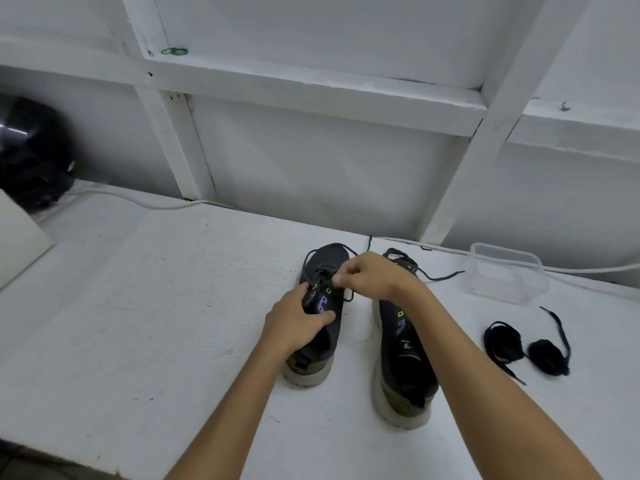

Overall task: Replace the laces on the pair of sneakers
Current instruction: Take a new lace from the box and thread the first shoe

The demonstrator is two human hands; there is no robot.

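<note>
Two dark sneakers with pale soles stand side by side on the white table, toes pointing away from me. My left hand (296, 323) grips the tongue and side of the left sneaker (323, 344). My right hand (372, 275) pinches that shoe's dark lace (346, 296) above the eyelets, and loops of the lace lie over the toe. The right sneaker (403, 362) is partly hidden under my right forearm; its lace (440, 277) trails loose toward the right. Two bundled black laces (504, 342) lie on the table to the right of the shoes.
A clear plastic container (507, 273) sits at the back right. A white cable (138, 200) runs along the foot of the white panelled wall. A black rounded object (31, 154) stands at the far left, beside a white board (19, 240).
</note>
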